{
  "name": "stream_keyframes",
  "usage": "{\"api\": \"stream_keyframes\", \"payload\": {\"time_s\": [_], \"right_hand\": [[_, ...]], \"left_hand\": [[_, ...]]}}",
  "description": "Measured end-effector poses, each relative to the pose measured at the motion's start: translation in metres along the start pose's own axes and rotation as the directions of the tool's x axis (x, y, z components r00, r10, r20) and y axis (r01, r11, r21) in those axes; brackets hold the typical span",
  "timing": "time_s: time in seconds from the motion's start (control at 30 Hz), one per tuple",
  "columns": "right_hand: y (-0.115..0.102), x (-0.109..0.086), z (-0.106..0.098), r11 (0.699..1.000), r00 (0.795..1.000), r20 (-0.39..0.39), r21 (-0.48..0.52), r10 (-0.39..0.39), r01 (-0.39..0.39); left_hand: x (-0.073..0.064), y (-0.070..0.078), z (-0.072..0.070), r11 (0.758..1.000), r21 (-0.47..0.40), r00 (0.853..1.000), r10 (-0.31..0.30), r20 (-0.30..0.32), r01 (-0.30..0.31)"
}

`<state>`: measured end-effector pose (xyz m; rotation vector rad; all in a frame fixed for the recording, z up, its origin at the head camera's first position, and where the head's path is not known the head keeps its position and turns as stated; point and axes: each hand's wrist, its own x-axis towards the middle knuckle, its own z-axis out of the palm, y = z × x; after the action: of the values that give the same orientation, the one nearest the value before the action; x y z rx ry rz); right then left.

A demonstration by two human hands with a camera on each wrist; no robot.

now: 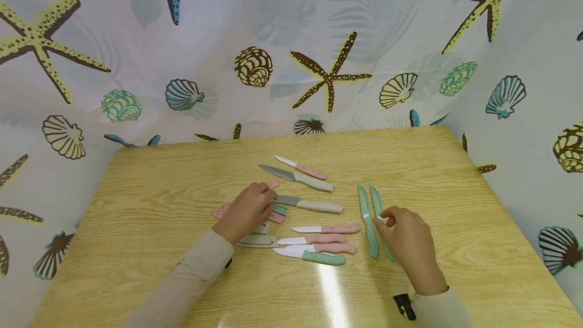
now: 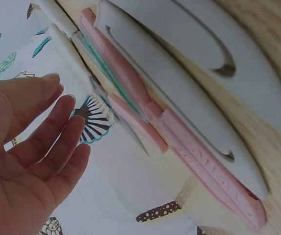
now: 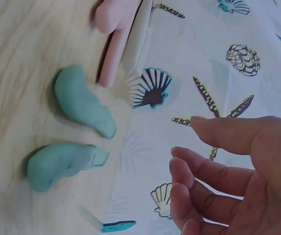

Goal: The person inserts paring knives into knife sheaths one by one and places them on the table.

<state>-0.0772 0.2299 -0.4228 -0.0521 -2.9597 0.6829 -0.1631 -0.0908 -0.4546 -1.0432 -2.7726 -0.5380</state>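
Right grip (image 1: 410, 237): holding nothing; thumb and curved fingers are leaving a modest gap. Left grip (image 1: 247, 211): also empty, fingers loosely bent, thumb standing apart.

Key relation: the outer green knife (image 1: 376, 201) is lying just left of the right grip and partly beneath it in the head view, long axis running away from the person, handle end nearer. The right hand is the closer one. Fingertip contact: cannot tell.

Appearance: both green knives are wearing green covers over their blades; the handles are showing smooth, curved and mint. The inner green knife (image 1: 366, 220) is lying alongside, nearly parallel.

By the left grip, a white-handled knife (image 1: 320, 206) is pointing its bare grey blade at the fingers; pink sheaths (image 1: 220, 211) and a white sheath (image 1: 257, 241) are lying around that hand. Between the hands, pink-handled knives (image 1: 340, 229) are lying crosswise on the desk (image 1: 159, 181), white blades pointing left.
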Motion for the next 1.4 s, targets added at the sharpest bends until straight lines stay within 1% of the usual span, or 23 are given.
{"api": "stream_keyframes", "payload": {"time_s": [0.1, 0.2, 0.37, 0.43, 0.5, 0.6, 0.77, 1.0, 1.1, 1.23, 1.4], "right_hand": [[-0.006, -0.003, 0.001, 0.998, 0.998, -0.013, 0.006, -0.068, 0.068], [-0.010, -0.007, 0.006, 0.990, 0.990, -0.010, 0.010, -0.142, 0.142], [-0.014, -0.018, 0.014, 0.958, 0.958, 0.013, 0.022, -0.285, 0.284], [-0.016, -0.022, 0.017, 0.945, 0.946, 0.015, 0.036, -0.325, 0.324], [-0.017, -0.025, 0.018, 0.936, 0.937, 0.007, 0.054, -0.349, 0.349], [-0.019, -0.026, 0.019, 0.930, 0.932, -0.002, 0.073, -0.361, 0.360], [-0.022, -0.027, 0.020, 0.928, 0.932, -0.001, 0.090, -0.362, 0.361], [-0.022, -0.029, 0.023, 0.900, 0.904, -0.022, 0.088, -0.427, 0.427], [-0.022, -0.030, 0.025, 0.897, 0.902, -0.017, 0.096, -0.431, 0.431], [-0.022, -0.032, 0.027, 0.895, 0.899, -0.014, 0.092, -0.438, 0.438], [-0.026, -0.033, 0.027, 0.900, 0.904, 0.022, 0.110, -0.427, 0.422]], "left_hand": [[0.002, -0.001, 0.004, 1.000, 0.026, 0.999, -0.007, 0.038, 0.006], [0.005, -0.002, 0.009, 0.998, 0.067, 0.997, -0.006, 0.076, 0.001], [0.009, -0.004, 0.014, 0.997, 0.075, 0.991, -0.021, 0.130, 0.011], [0.010, -0.005, 0.015, 0.997, 0.075, 0.989, -0.034, 0.147, 0.023], [0.011, -0.006, 0.016, 0.996, 0.083, 0.986, -0.043, 0.160, 0.030], [0.012, -0.007, 0.018, 0.995, 0.100, 0.986, -0.043, 0.161, 0.027], [0.013, -0.008, 0.020, 0.992, 0.126, 0.987, -0.035, 0.155, 0.016], [0.014, -0.008, 0.021, 0.985, 0.172, 0.979, -0.042, 0.198, 0.007], [0.013, -0.008, 0.022, 0.984, 0.181, 0.981, -0.034, 0.189, -0.001], [0.011, -0.008, 0.022, 0.981, 0.193, 0.987, -0.006, 0.159, -0.025], [0.008, -0.008, 0.020, 0.988, 0.152, 0.988, -0.003, 0.155, -0.020]]}}
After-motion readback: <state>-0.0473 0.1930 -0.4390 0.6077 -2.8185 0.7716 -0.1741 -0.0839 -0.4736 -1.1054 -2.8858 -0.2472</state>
